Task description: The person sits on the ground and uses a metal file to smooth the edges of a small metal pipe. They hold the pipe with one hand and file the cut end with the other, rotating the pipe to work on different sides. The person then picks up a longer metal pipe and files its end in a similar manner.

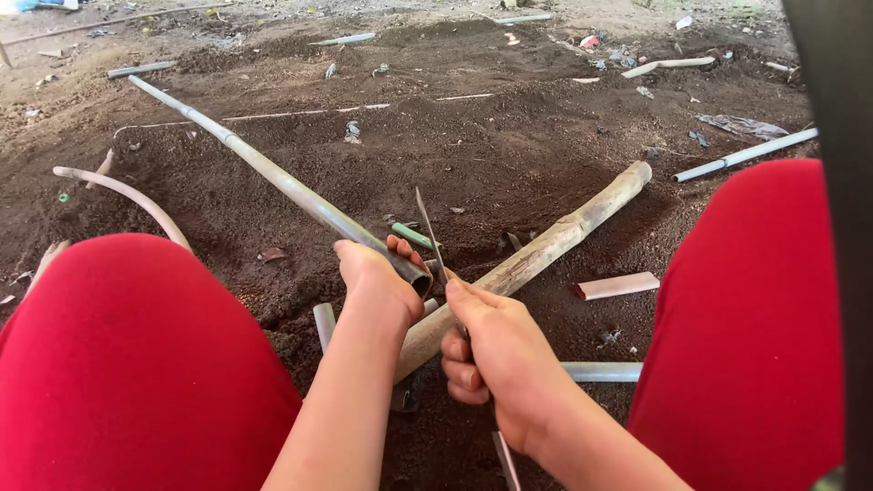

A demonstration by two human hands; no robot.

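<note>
**Knife at the end of a long bamboo pole, cut only begun**

Nearest to the camera are the two knees in red cloth (118,364), one at each side of the picture. Between them the right hand (496,364) is closed around the handle of a knife (429,238); its fingers are curled tight and the thin blade points up and away. Just beside it, the left hand (375,282) grips the near end of a long thin bamboo pole (273,177), with the fingers wrapped around the stem. The blade stands at this near end, touching or almost touching it; I cannot tell how deep it has entered.

Under both hands lies a thicker, pale bamboo log (546,250), which seems to serve as a support on the ground.

By my judgement the work is at an early stage for this pole: it looks whole along all its length. Several short cut pieces (617,285) lie near on the dark soil (509,145), so some bamboo is already cut.

Farther away, more thin stems (741,153) and small scraps lie scattered.
</note>
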